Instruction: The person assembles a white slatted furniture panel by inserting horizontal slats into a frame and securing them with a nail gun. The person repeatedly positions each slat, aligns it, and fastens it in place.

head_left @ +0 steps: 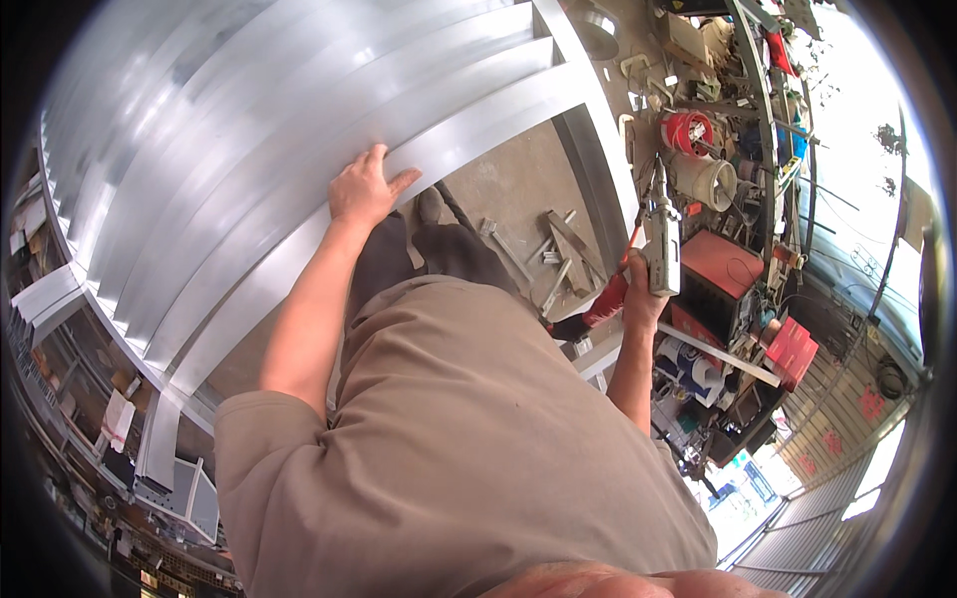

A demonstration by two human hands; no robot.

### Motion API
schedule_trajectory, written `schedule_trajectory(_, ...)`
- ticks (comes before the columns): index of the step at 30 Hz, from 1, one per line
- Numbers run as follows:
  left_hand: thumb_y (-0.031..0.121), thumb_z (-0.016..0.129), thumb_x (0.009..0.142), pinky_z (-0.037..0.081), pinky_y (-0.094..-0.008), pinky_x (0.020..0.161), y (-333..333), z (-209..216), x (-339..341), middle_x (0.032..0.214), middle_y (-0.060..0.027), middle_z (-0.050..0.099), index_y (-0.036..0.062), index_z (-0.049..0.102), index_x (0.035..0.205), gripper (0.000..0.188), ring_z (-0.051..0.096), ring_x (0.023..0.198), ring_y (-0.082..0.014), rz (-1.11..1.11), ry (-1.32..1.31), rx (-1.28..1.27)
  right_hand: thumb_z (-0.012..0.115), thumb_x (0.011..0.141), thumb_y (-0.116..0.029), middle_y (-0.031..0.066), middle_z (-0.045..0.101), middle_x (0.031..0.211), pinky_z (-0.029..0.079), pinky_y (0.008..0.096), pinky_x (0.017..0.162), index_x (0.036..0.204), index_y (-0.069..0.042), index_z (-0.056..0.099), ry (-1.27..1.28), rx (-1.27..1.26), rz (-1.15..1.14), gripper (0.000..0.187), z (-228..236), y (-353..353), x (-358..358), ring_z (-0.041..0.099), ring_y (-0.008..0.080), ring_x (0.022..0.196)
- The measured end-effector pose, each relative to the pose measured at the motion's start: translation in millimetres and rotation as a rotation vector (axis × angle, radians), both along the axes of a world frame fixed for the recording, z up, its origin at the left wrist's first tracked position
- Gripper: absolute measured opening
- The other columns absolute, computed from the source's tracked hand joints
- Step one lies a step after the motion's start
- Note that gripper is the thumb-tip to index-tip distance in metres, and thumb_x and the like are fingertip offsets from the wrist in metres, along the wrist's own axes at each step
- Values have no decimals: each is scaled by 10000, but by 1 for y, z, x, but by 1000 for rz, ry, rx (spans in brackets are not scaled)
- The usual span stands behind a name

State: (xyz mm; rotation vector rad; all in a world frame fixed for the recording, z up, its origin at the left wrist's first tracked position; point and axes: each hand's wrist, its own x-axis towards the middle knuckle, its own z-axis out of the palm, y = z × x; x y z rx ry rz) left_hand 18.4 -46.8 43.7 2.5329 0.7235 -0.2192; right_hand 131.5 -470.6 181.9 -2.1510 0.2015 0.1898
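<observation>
1. One big slatted metal panel (249, 130), ahead and to your left, above floor level. Looks stiff, probably heavy and awkward as a whole; smooth faces likely slippery. Take it by the frame rail (583, 75); slats look easier to dent.
2. Grey handheld tool (665, 244), at your right, near the frame's right side. Exact kind unclear. Rigid body, likely moderate weight; hold the rear, keep knocks off the thin tip.
3. Your left hand (364, 189): on the panel's near edge, fingers partly spread, thumb apart, pinching nothing.
4. Your right hand (644, 281): curled round the tool's rear; can't tell how all fingers sit.
</observation>
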Motion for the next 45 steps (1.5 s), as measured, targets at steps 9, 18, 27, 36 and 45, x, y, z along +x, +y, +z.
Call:
schedule_trajectory(9,762,566,911,593,-494,752,-1,-2,-11,1087,-150,747,87,635,1273,770,742,928,-365,-122,-38,57,714,948,-102,12,675,793,504,269,652,991,-31,674,3,-2,47,92,11,20,6,616,94,708)
schedule_trajectory(18,781,562,897,585,-511,728,14,-3,-15,1091,-143,749,102,635,1227,758,740,920,-375,-105,19,46,713,957,-84,18,670,799,510,269,655,1046,-31,654,23,-30,90,119,5,26,11,620,98,713)
schedule_trajectory(27,717,641,888,583,-496,732,7,-18,-21,1065,-118,739,109,640,1193,681,731,935,-357,-79,-96,106,709,957,-73,13,676,819,514,268,657,1054,-29,657,-30,24,144,119,-1,22,11,624,96,733)
schedule_trajectory(36,616,756,835,575,-456,745,2,-15,-29,1054,-27,685,186,629,1224,594,703,955,-296,6,-130,28,714,921,-64,21,694,830,519,260,662,1016,-20,691,17,34,84,108,1,29,8,642,98,719)
schedule_trajectory(45,546,807,801,569,-428,789,6,-12,-28,1086,12,647,211,642,1246,582,670,1001,-259,-3,-172,23,701,956,-54,11,659,814,504,266,629,1035,-46,652,42,4,108,94,5,43,9,606,95,706)
